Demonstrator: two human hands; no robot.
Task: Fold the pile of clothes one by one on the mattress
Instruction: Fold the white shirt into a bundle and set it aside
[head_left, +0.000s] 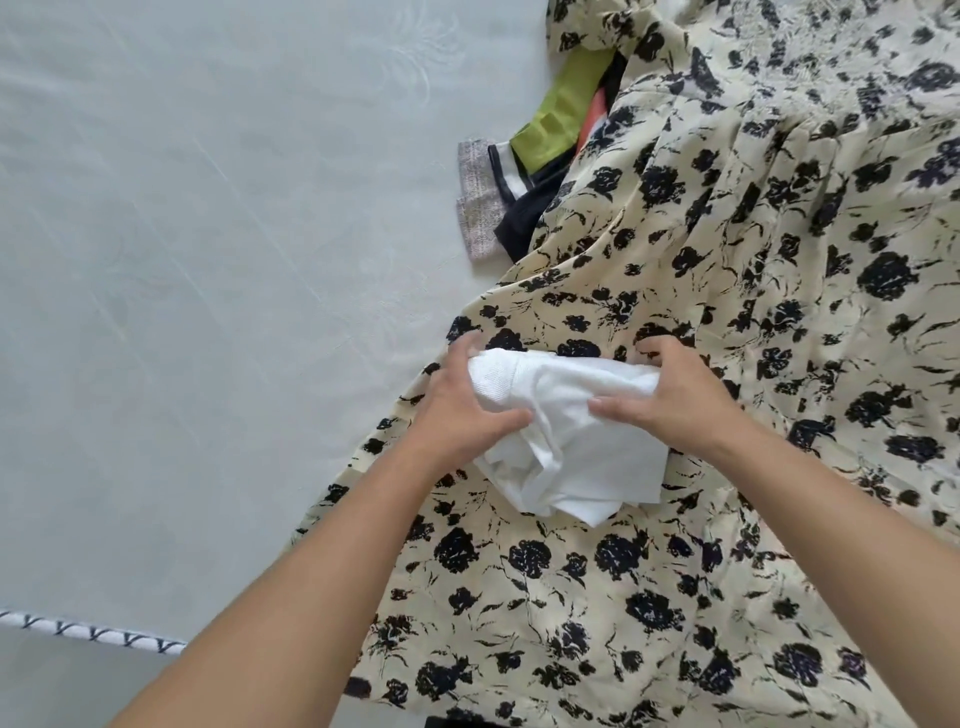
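Pale mattress (182, 260), bare on the left; clothes heaped on the right, 2 hands on a white garment.

Left hand (462, 405) grips the near-left end of the white garment (566, 441), thumb over the top; right hand (675, 400) clutches the right end, fingers curled round the far edge; the bundle lies crumpled on a floral dress (727, 260) that covers the pile; its long axis runs left to right between the 2 hands, each equally near; green cloth (561, 114) and a grey cuff (480, 197) peek out beyond; probably it must be lifted leftward onto bare mattress and spread before folding.
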